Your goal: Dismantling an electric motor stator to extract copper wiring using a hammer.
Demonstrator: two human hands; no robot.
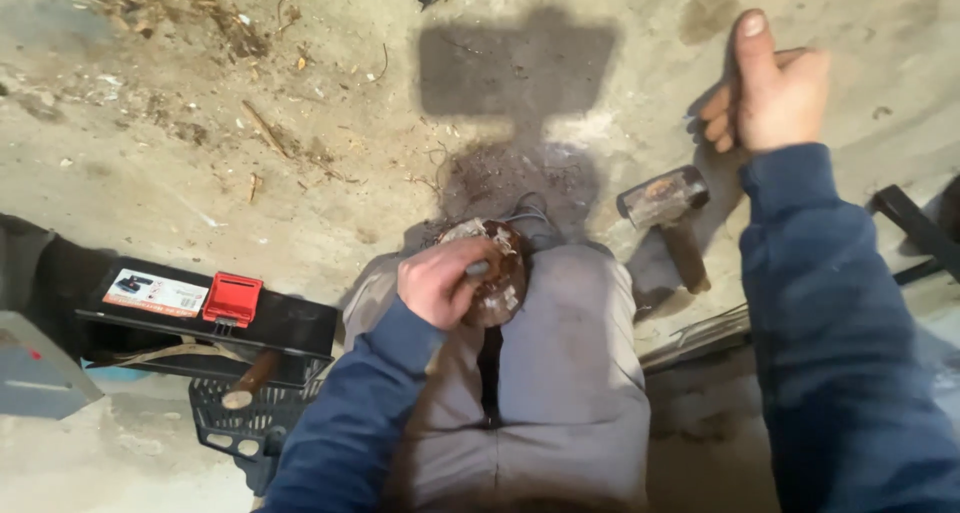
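A rusty round metal part, crusted with pale residue, is gripped by the left hand, fingers wrapped around its rim, and is held over the knees of grey trousers. The right hand is raised, fingers curled shut around what appears to be a dark handle, mostly hidden. A hammer lies on the concrete floor just beside the right knee. A slip of the part onto the legs is judged possible, the grip being one-handed. Open floor is left ahead; a black toolbox and crate crowd the left side.
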